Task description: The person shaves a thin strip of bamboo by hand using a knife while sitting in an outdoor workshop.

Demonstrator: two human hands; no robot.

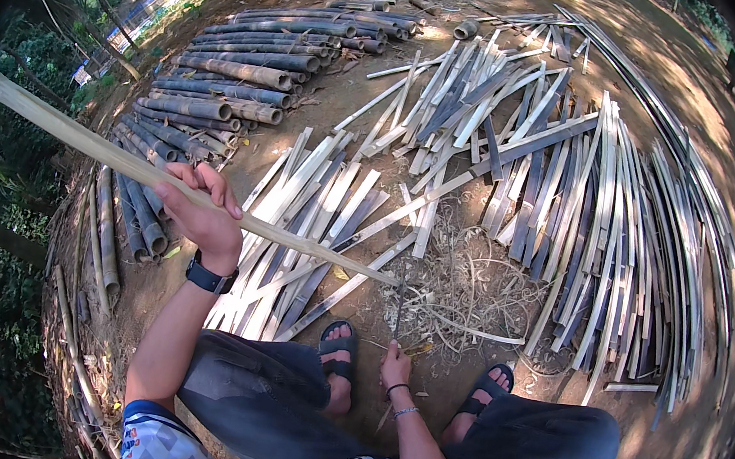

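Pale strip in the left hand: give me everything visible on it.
The pale strip is long, narrow and slightly curved, bamboo or wood by its look, cream-yellow and in one piece. It slants from upper left, where it looks broader, down to a thinner tip near the picture's middle. The left hand grips it partway along. Its tip meets the thin dark blade in the right hand; actual contact is unclear.

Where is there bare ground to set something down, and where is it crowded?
Bare soil shows between the stacked bamboo poles and the split strips, and right of the fanned strips. It is crowded beyond the right hand: shavings litter the ground beside its thin blade, with strips piled on both sides.
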